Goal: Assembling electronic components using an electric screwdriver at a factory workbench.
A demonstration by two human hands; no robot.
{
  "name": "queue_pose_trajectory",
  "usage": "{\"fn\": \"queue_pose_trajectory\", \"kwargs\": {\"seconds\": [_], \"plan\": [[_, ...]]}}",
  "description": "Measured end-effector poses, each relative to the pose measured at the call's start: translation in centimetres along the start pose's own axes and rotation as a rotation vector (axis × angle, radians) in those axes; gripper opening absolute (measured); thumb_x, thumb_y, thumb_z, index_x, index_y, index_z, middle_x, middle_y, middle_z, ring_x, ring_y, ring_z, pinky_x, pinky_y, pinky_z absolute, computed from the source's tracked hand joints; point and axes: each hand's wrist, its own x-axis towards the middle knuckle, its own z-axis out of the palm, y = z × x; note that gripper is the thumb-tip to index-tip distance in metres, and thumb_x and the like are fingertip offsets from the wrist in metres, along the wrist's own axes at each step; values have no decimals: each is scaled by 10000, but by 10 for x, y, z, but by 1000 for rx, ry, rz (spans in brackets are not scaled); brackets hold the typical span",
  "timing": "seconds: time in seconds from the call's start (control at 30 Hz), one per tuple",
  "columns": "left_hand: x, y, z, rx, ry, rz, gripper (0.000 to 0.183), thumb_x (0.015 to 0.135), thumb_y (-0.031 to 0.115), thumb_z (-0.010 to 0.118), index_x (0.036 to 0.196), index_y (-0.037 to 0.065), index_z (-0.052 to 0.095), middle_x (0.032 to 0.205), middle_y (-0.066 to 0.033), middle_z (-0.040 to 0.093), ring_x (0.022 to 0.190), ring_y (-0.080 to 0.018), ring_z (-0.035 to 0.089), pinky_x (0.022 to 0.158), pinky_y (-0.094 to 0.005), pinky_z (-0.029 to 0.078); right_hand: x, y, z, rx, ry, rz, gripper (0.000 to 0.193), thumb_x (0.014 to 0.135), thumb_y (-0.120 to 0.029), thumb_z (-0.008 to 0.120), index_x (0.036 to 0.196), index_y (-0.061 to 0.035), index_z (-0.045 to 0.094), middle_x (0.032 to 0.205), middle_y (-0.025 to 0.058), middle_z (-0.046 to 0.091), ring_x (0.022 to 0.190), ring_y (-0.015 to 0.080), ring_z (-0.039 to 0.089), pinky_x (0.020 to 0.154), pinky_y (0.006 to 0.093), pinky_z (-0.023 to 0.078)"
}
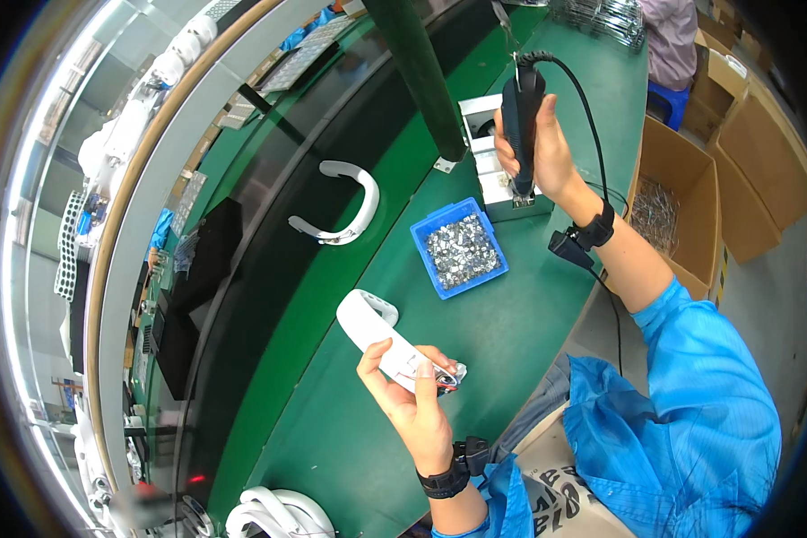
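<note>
Left grip (pixel 416 414) has the white curved piece (pixel 368 330), right grip (pixel 551 154) has the screwdriver (pixel 522 103), and one slip could nick those wires (pixel 446 385) tbh.

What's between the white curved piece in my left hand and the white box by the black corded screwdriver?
In the head view, a blue bin of small metal pieces sits between them on the green workbench.

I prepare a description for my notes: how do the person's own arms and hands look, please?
The left hand and right hand are gloveless. Blue sleeves leave the forearms partly bare. Each arm has a black wristband with a dark module; a thin black cable runs from the right module.
</note>
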Motion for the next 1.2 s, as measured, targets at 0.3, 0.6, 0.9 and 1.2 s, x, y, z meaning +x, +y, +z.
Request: {"fn": "queue_pose_trajectory", "kwargs": {"seconds": [0.3,0.6,0.9,1.2], "plan": [[-1,-1,-1,-57,-53,-48,511,1010,-11,618,1432,142,371,954,-96,645,820,-177,652,737,-327,547,-40,-89,84,434,-76,-123,858,962,-890,223,970,-66,463,649,16,449,462,107,414,419,266,383],[-2,-6,-9,-82,-53,-32,498,1032,-6,611,1458,99,375,1094,-79,647,943,-145,652,819,-298,541,-70,-105,185,699,-405,-89,861,927,-910,348,992,-61,476,637,53,512,470,150,480,412,313,431],[-3,-14,-17,-96,-59,-5,521,1010,-70,609,1453,95,390,1163,-79,591,930,-128,640,780,-282,552,-75,-80,199,667,-470,-56,891,906,-932,335,990,-56,469,648,53,512,483,134,485,421,296,430],[-5,-16,-18,-108,-80,-10,507,1023,-50,605,1452,85,371,1141,-80,608,944,-130,642,788,-280,559,-84,-84,209,550,-467,111,998,807,-1015,328,951,-39,480,635,60,517,498,141,505,428,280,439]]}}
